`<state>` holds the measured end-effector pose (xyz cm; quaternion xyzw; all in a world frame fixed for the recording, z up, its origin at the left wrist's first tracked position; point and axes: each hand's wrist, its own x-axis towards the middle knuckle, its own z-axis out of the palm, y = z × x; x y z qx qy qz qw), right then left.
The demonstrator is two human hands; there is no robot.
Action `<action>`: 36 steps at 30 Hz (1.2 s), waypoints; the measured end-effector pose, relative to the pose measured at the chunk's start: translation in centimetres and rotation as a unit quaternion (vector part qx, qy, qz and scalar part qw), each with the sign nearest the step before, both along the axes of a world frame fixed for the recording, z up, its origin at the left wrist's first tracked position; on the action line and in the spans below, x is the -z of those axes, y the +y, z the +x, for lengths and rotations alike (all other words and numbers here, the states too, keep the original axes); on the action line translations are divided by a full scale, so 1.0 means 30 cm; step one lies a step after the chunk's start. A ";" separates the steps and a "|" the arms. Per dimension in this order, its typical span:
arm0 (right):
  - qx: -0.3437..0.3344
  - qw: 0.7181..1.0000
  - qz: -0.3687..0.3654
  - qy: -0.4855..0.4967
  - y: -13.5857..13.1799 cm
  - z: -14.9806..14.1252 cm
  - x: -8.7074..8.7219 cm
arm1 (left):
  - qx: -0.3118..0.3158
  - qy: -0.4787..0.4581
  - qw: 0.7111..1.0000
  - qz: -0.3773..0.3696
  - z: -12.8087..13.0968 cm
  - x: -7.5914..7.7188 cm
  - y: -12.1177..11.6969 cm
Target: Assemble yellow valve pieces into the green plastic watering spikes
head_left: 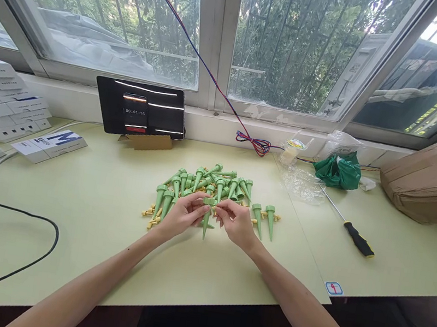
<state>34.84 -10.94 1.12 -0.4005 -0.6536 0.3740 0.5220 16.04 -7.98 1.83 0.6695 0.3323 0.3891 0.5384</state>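
Note:
My left hand (184, 215) grips a green plastic watering spike (206, 222) by its wide cap, with the point hanging down. Close against the cap's right side, my right hand (237, 223) pinches with thumb and forefinger; a small bit, possibly a yellow valve, is mostly hidden there. Just behind both hands lies a heap of green spikes (198, 177) mixed with small yellow valves. Several yellow valves (153, 222) spill out at the heap's left side. Right of my right hand, two green spikes (269, 221) lie side by side with yellow pieces at their caps.
A tablet (139, 109) showing a timer leans at the back. White boxes (50, 146) and a black cable (53, 237) are at left. To the right lie a screwdriver (358, 240), a green bag (340, 169), clear plastic wrap (302, 183) and a brown package (432, 178).

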 end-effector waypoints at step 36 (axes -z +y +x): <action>-0.041 0.994 -0.065 0.074 0.004 -0.004 -0.004 | 0.002 -0.005 1.000 0.001 0.002 -0.004 -0.003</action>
